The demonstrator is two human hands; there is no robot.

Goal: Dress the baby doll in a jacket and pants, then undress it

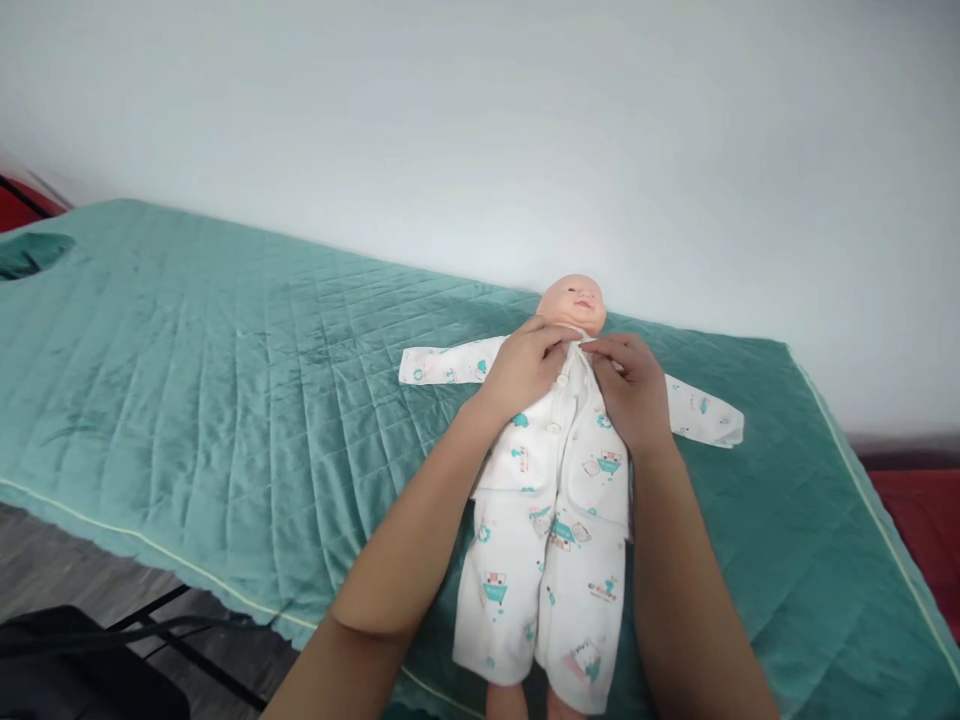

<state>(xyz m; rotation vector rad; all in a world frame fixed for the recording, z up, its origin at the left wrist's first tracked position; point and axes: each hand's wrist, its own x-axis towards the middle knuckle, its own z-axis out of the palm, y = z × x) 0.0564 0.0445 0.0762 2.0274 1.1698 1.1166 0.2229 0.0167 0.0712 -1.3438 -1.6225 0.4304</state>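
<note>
A baby doll (573, 304) lies on its back, dressed in a white printed baby jacket (525, 455) and matching white trousers (499, 600). My left hand (523, 362) is closed on one front edge of the jacket, just below the doll's chin. On the other front edge, my right hand (634, 385) pinches the cloth near the collar. The two sets of fingertips nearly meet. Below them the jacket front hangs apart, with a pale button (553, 428) showing. Both sleeves stretch out sideways. The doll's lower legs show at the bottom, and its feet are out of view.
A green quilted cover (247, 400) lies over the bed under the doll, with a face hole (34, 256) at its far left. A pale wall (480, 130) runs behind it. Red items (919, 520) stand at the right, and a black object (75, 670) at lower left.
</note>
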